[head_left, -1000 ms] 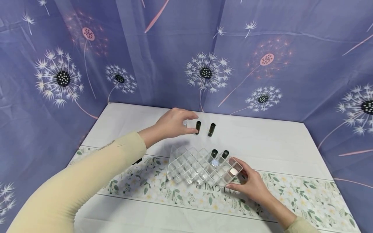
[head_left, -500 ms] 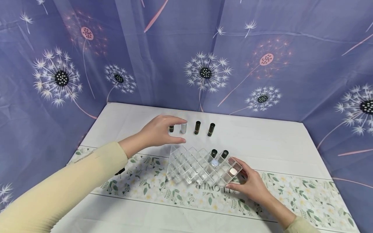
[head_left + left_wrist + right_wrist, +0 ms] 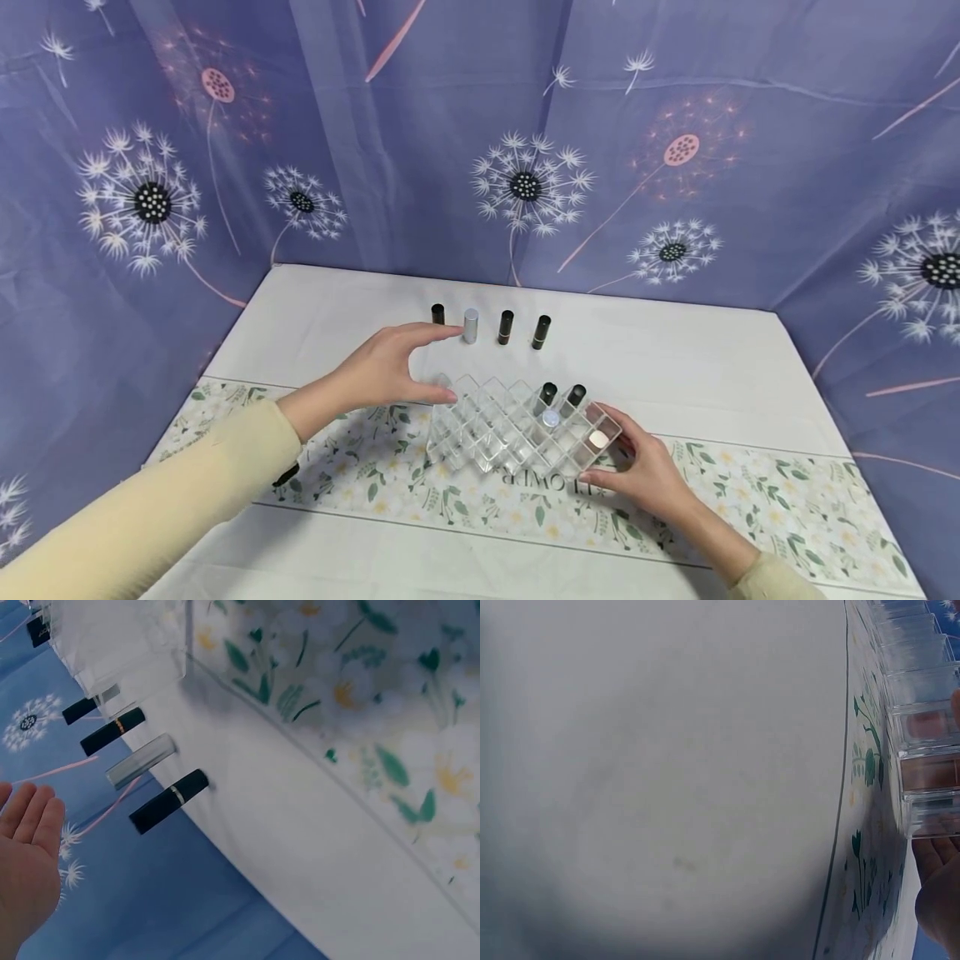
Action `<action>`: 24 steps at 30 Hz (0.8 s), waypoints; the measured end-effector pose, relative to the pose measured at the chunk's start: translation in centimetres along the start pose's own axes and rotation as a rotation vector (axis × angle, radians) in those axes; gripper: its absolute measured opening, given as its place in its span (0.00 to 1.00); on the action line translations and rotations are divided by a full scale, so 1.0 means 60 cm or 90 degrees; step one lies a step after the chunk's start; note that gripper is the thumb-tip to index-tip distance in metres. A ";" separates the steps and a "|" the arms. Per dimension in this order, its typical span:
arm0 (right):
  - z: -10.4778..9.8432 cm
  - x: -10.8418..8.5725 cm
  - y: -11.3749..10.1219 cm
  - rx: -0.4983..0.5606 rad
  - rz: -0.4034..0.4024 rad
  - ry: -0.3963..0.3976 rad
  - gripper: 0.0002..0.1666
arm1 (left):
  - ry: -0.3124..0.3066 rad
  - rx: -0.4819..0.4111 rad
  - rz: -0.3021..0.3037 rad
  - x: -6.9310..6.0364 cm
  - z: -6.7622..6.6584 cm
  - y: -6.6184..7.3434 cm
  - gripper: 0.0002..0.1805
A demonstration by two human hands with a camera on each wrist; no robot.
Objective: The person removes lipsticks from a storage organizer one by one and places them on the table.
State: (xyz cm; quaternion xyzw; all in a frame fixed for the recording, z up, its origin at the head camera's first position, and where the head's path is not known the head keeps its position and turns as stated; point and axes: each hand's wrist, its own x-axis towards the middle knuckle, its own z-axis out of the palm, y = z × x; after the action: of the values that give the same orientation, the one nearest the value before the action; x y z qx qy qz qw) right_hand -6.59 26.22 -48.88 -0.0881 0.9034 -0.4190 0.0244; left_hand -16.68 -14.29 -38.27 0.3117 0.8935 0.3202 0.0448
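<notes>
A clear acrylic lipstick organizer [image 3: 487, 429] with diamond-shaped slots lies on the table. Its right end is gripped by my right hand [image 3: 652, 471], thumb at the front and fingers at the back. Several lipsticks sit in its right part: two black-capped ones, a silver one [image 3: 551, 418] and a pale-topped one [image 3: 597, 440]. My left hand [image 3: 382, 367] is beside the organizer's left end, thumb and fingers spread apart, holding nothing. Behind it stands a row of lipsticks: a silver one [image 3: 470, 327] and black ones, including a gold-banded one [image 3: 112, 732]. The leftmost black lipstick [image 3: 438, 314] is partly hidden by the left hand.
A floral runner [image 3: 750, 492] crosses the white table [image 3: 675, 367]. A dark object [image 3: 286, 476] shows beside the left sleeve, mostly hidden. A blue dandelion-print curtain [image 3: 420, 167] hangs behind the table and at both sides.
My left hand has drawn back left and toward me from the standing lipsticks, uncovering the silver one and part of the leftmost black one. The right hand and organizer have stayed in place.
</notes>
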 end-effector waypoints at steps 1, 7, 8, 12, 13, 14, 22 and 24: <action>0.000 0.000 0.000 0.002 0.001 -0.001 0.60 | -0.002 -0.007 -0.005 -0.004 0.003 -0.002 0.50; 0.001 -0.002 0.000 0.006 -0.002 -0.001 0.60 | -0.009 -0.034 -0.020 -0.020 0.019 -0.016 0.55; 0.001 -0.002 0.001 0.005 -0.003 0.000 0.60 | -0.011 -0.039 -0.024 -0.023 0.022 -0.018 0.56; 0.002 -0.002 0.002 0.005 -0.007 0.001 0.60 | -0.019 -0.053 -0.036 -0.035 0.032 -0.027 0.58; 0.002 -0.002 0.002 0.005 -0.007 0.001 0.60 | -0.022 -0.059 -0.038 -0.037 0.035 -0.029 0.58; 0.001 -0.002 0.003 0.005 -0.007 0.000 0.60 | -0.025 -0.063 -0.039 -0.040 0.038 -0.032 0.59; 0.001 -0.002 0.002 0.005 -0.012 0.001 0.61 | -0.048 -0.092 -0.058 -0.059 0.066 -0.050 0.64; 0.000 -0.002 0.001 0.004 -0.013 0.002 0.61 | -0.050 -0.096 -0.062 -0.063 0.072 -0.053 0.64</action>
State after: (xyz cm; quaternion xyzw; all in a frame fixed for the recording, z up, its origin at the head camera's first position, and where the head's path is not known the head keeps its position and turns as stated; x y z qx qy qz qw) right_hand -6.47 26.28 -48.95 -0.0969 0.9010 -0.4225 0.0191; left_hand -14.13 -16.08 -44.04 0.2763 0.8785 0.3712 0.1185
